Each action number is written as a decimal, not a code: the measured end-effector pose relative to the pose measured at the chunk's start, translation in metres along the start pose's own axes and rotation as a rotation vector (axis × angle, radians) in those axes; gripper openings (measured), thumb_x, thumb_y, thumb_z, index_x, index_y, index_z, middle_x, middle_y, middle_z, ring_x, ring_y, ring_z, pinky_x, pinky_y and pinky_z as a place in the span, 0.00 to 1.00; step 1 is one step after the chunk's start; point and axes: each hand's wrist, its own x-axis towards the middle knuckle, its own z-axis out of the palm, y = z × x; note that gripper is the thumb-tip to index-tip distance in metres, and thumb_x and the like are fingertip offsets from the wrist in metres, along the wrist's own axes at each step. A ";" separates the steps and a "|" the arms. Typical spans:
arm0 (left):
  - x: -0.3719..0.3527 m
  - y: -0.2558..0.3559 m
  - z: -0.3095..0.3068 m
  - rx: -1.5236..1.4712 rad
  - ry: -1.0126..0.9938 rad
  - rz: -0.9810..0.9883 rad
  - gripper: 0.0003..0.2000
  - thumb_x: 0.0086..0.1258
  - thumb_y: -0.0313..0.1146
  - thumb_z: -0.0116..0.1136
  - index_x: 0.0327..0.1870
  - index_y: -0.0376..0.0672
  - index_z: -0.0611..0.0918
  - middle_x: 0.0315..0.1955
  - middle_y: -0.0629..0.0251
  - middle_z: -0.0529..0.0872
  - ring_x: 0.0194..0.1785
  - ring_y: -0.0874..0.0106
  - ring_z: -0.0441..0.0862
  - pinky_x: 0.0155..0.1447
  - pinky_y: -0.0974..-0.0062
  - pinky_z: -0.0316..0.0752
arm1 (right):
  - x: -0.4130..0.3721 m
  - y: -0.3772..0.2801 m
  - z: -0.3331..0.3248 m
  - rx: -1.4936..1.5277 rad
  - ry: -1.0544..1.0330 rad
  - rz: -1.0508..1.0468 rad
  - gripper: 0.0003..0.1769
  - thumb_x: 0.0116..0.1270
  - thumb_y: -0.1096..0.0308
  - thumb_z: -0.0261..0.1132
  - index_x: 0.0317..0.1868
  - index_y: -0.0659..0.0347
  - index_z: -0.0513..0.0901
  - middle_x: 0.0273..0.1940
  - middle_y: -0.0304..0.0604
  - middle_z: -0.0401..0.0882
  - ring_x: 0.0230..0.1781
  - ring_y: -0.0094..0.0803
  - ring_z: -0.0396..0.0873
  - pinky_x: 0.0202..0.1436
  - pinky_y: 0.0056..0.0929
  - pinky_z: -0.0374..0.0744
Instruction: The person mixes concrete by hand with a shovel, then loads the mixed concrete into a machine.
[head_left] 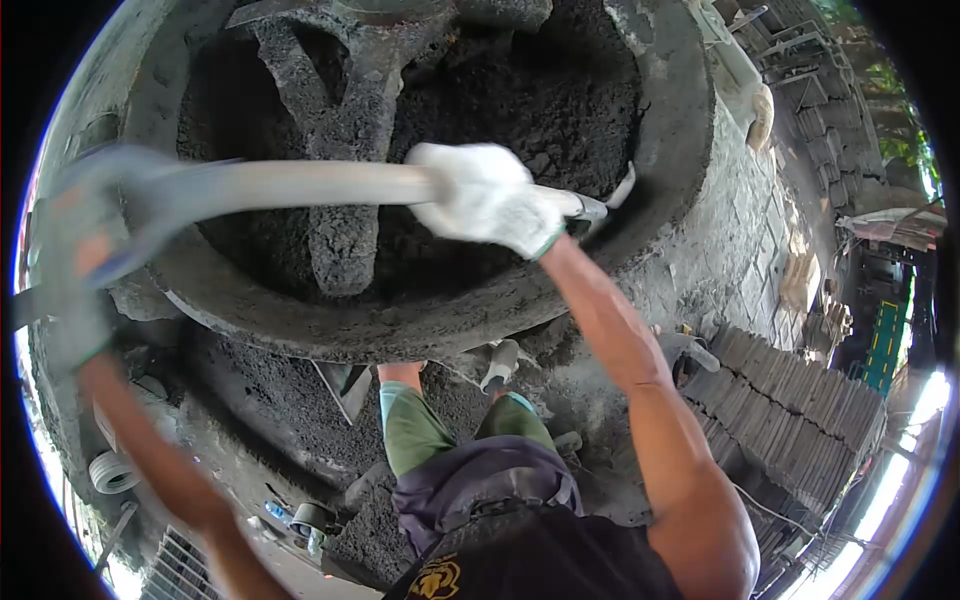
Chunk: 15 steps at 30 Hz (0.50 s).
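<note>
A shovel [310,184] lies crosswise over a large round mixing pan [430,330] of dark, damp, crumbly mix [510,110]. White-gloved, my right hand [490,198] is closed around the shaft near the blade end. The metal blade [622,188] shows only as a thin edge against the pan's right inner wall. At far left my left hand [75,270], also gloved and smeared by motion, is wrapped about the shovel's grip end. Below the shaft, a crusted metal mixer arm [345,235] reaches down into the pan.
Stacked grey slabs [790,400] stand at right, near a green rack [884,345]. Loose dark mix [290,400] covers the ground by my legs [415,430]. A pale roll [112,472] and a plastic bottle [278,512] lie at lower left.
</note>
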 end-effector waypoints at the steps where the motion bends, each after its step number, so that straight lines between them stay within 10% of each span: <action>1: -0.007 -0.001 0.049 -0.049 -0.041 -0.040 0.09 0.76 0.34 0.62 0.47 0.38 0.85 0.29 0.73 0.80 0.28 0.81 0.75 0.32 0.76 0.70 | -0.016 0.060 0.036 0.018 -0.035 0.167 0.08 0.62 0.64 0.65 0.40 0.56 0.84 0.33 0.49 0.88 0.38 0.51 0.89 0.45 0.48 0.87; 7: -0.004 -0.044 -0.036 -0.196 -0.028 -0.210 0.10 0.75 0.34 0.64 0.50 0.38 0.86 0.28 0.73 0.82 0.26 0.82 0.75 0.29 0.80 0.69 | -0.014 0.013 0.034 -0.061 0.079 -0.091 0.08 0.63 0.64 0.70 0.40 0.53 0.81 0.27 0.48 0.84 0.30 0.52 0.86 0.37 0.46 0.85; 9: 0.008 0.045 -0.094 -0.154 0.131 -0.073 0.06 0.65 0.26 0.59 0.27 0.37 0.77 0.18 0.68 0.73 0.17 0.79 0.66 0.19 0.80 0.63 | 0.001 -0.058 -0.014 0.054 0.071 -0.152 0.08 0.61 0.67 0.65 0.38 0.61 0.76 0.24 0.52 0.82 0.25 0.54 0.85 0.31 0.44 0.85; 12: 0.025 0.063 -0.147 0.317 0.200 0.383 0.13 0.69 0.39 0.58 0.34 0.35 0.82 0.29 0.63 0.81 0.34 0.70 0.76 0.40 0.69 0.74 | 0.004 -0.099 -0.036 0.099 0.168 -0.233 0.10 0.62 0.65 0.67 0.38 0.61 0.77 0.23 0.53 0.82 0.25 0.55 0.86 0.31 0.47 0.85; 13: 0.005 0.086 -0.093 -0.131 -0.064 0.235 0.19 0.70 0.38 0.51 0.48 0.26 0.79 0.41 0.43 0.85 0.42 0.54 0.86 0.45 0.57 0.86 | -0.004 -0.080 -0.028 0.179 0.168 -0.170 0.11 0.62 0.64 0.68 0.40 0.60 0.80 0.25 0.51 0.84 0.27 0.54 0.87 0.34 0.46 0.86; 15: -0.001 0.006 -0.065 -0.252 0.060 -0.243 0.11 0.74 0.35 0.65 0.52 0.40 0.85 0.30 0.72 0.83 0.29 0.78 0.78 0.30 0.79 0.70 | -0.031 0.016 0.042 0.230 0.235 -0.020 0.15 0.61 0.59 0.70 0.45 0.55 0.84 0.29 0.49 0.86 0.31 0.51 0.88 0.39 0.45 0.87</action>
